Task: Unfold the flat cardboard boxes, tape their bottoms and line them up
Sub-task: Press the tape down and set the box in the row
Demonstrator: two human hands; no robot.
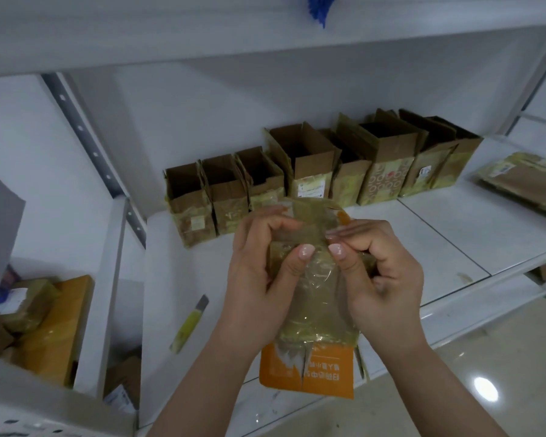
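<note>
A good part of the job looks done: along the back of the white shelf (pixel 423 234) stands a row of opened boxes (pixel 312 171), side by side and touching, tops open, their lower halves wrapped in yellowish tape. I count about nine, though the far right ones overlap and are hard to separate. The person is now on another one, a flat box (pixel 309 310) with an orange printed end, held above the shelf's front edge. The left hand (pixel 259 266) grips its left edge, fingers curled behind and thumb pressed on the taped face; the right hand (pixel 379 272) pinches the right edge the same way, as if prying it open. More remains: a stack of flat boxes (pixel 524 181) lies at the far right of the shelf, and a yellow utility knife (pixel 189 323) rests just left of the hands.
</note>
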